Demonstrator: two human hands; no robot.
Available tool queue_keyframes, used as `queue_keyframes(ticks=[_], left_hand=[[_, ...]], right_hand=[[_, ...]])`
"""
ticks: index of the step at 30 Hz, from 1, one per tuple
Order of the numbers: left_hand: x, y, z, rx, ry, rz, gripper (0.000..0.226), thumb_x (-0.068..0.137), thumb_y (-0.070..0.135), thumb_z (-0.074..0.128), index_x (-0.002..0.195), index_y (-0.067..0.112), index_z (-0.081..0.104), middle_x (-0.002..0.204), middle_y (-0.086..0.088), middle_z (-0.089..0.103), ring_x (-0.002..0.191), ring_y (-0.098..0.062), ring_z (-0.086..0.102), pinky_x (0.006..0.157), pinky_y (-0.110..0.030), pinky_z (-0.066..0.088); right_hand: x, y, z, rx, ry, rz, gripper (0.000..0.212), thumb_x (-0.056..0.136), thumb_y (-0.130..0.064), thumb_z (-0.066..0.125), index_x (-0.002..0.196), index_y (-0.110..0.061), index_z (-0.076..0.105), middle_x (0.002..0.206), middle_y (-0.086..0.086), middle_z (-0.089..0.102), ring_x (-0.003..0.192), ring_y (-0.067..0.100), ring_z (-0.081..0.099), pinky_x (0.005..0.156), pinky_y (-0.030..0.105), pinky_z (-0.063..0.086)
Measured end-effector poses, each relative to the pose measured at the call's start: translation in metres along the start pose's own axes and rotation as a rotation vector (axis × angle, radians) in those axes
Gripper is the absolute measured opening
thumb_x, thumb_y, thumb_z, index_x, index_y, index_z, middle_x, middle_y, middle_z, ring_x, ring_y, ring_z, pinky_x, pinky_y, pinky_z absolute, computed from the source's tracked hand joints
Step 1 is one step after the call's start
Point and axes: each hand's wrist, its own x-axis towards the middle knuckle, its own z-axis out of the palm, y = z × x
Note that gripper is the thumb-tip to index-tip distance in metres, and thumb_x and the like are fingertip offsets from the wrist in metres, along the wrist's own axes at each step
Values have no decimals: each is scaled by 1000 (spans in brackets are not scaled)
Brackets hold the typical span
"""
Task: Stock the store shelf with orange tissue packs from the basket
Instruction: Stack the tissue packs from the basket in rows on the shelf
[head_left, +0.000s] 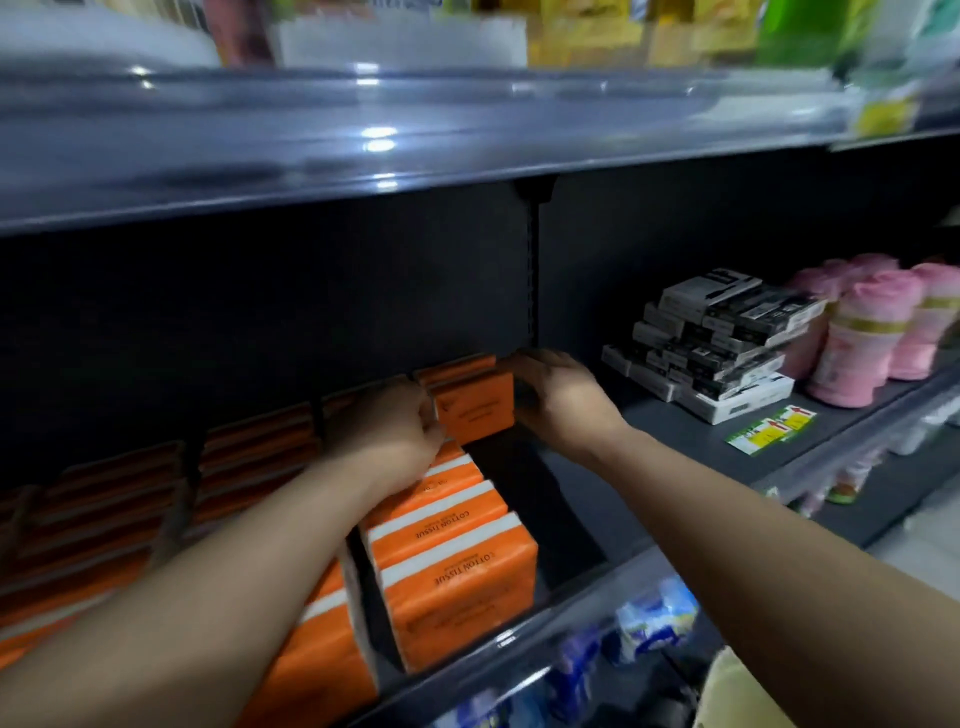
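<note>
Orange tissue pack (475, 410) upright behind a row of like packs (457, 561) on dark shelf (670, 421)

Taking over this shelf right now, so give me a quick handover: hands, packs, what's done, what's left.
The left hand grips the left edge of the held orange pack; the right hand grips its right side.
The pack is above the back of the rightmost row, not yet set down.
Done: front row packs stand on the shelf; more stacks fill the left.
Left: seat this pack; bare shelf remains right of the row. The basket is out of view, so remaining stock is unknown.
</note>
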Motion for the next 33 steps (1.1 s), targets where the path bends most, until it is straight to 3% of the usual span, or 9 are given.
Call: queue_keyframes(ticks=[2,5,8,15,19,24,28,33], left_hand=[[-17,10,-3,5,-24,26,26,87,42,56,109,29,61,110,3,62,98,-18,59,85,-33,50],[-48,26,-7,1,24,114,27,85,41,58,107,26,64,110,1,66,102,-22,61,82,-31,50],[-83,46,-8,-48,41,242,28,84,38,60,108,23,66,112,-2,66,106,-24,60,86,-35,50],[-160,100,29,-141,-53,442,28,84,34,60,108,21,65,109,-5,63,103,-26,59,84,-33,47],[-197,129,88,-143,-246,488,25,81,34,61,100,19,66,104,-4,65,100,-26,60,83,-35,49],[-234,154,178,5,-648,535,43,77,34,71,116,23,61,116,2,63,105,-19,59,89,-30,48],[-253,158,246,209,-980,525,58,77,31,76,128,21,52,125,0,56,107,-22,59,91,-35,49],[-267,136,304,477,-1226,620,68,70,22,81,130,14,51,127,-5,54,113,-24,55,91,-33,49]], right_hand=[[-23,-3,-20,-6,7,-19,47,82,-18,63,128,-23,56,128,5,57,118,28,51,98,39,41],[-64,-8,-49,-51,-36,-4,51,79,-19,65,129,-20,55,130,6,56,121,27,49,102,38,39],[-114,-13,-72,-72,-92,78,58,77,-14,67,133,-19,53,135,6,53,125,25,47,106,33,35],[-250,2,-92,-68,-207,336,51,80,-18,69,130,-18,56,130,7,57,122,25,49,102,30,36],[-329,32,-85,-33,-259,530,50,80,-20,71,128,-19,57,129,6,59,120,25,53,97,26,36],[-412,68,-56,73,-358,788,50,81,-23,71,129,-23,57,132,1,58,120,21,54,96,24,39],[-449,93,-18,130,-475,882,49,80,-25,71,127,-20,59,128,2,61,117,22,56,93,25,42],[-453,113,26,222,-536,930,51,82,-24,71,130,-21,55,126,2,60,111,20,58,83,21,40]])
